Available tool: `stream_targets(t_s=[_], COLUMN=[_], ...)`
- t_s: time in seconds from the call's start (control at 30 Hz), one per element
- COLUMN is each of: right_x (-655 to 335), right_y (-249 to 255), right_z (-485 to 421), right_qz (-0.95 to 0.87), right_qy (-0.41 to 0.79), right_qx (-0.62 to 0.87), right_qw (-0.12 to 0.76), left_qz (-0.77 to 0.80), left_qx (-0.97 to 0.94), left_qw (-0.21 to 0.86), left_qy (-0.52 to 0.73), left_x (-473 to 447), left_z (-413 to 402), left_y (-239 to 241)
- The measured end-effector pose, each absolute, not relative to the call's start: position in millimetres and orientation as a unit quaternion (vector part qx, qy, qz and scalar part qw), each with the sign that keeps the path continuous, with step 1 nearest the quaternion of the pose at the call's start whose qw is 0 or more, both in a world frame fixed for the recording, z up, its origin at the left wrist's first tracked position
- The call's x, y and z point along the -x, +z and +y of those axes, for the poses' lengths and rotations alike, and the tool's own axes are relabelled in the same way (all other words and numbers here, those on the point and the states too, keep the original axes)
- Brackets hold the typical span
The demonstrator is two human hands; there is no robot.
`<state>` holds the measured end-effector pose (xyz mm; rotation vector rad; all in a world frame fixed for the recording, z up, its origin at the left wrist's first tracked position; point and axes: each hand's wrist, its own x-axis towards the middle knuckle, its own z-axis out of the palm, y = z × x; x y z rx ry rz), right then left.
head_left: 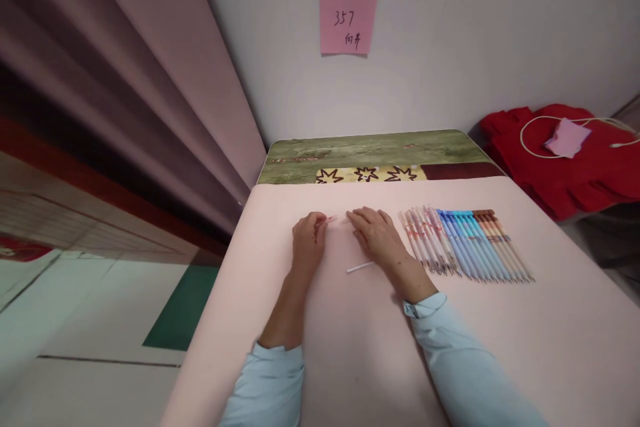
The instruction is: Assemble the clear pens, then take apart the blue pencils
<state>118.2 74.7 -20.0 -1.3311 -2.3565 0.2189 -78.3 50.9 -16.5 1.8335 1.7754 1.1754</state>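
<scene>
My left hand point(310, 235) is closed, its thumb and fingertips pinching one end of a pale, see-through pen point(338, 221) with small red marks. My right hand point(374, 235) has its fingertips on the other end, so the pen lies crosswise between the two hands, low over the pink tabletop. Its details are blurred and partly covered by my fingers. A thin white stick point(359, 267) lies on the table just below my right palm. Right of that hand, several pens point(465, 245) lie side by side in a row, patterned clear ones first, then blue, then brown-topped ones.
A pale pink cover point(350, 360) lies over the table. Behind it shows a green wood-patterned surface point(370, 147) with a star-patterned strip. A pink paper note point(349, 15) hangs on the wall. Red cloth point(545, 180) with a white cable lies at right; a curtain point(165, 47) hangs at left.
</scene>
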Motion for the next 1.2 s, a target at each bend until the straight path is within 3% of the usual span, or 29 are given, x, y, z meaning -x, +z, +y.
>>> stream_targets(t_s=[0.2,0.4,0.53,0.67,0.93,1.03,1.2], right_x=[-119,-121,-121,-123,-158,-171,-173], right_y=[-16,-15,-18,-15,11,16,20], right_z=[79,81,82,83,89,92,90], right_qz=[-0.828,-0.832,-0.838,-0.828,-0.545,-0.491,-0.451], right_qy=[0.081,0.072,0.074,0.105,0.277,0.330,0.447], right_qx=[0.505,0.508,0.501,0.495,0.541,0.542,0.548], right_qw=[0.229,0.212,0.205,0.242,0.577,0.597,0.544], left_qz=[0.597,0.498,0.514,0.527,0.517,0.544,0.565], left_qx=[-0.557,-0.676,-0.742,-0.755,-0.631,-0.555,-0.493], left_qw=[0.289,0.469,0.405,0.374,0.488,0.474,0.441], left_qy=[0.500,0.276,0.146,0.112,0.310,0.413,0.493], left_x=[73,61,52,48,66,70,74], left_z=[48,35,30,30,35,40,45], left_y=[-8,15,25,27,9,1,-8])
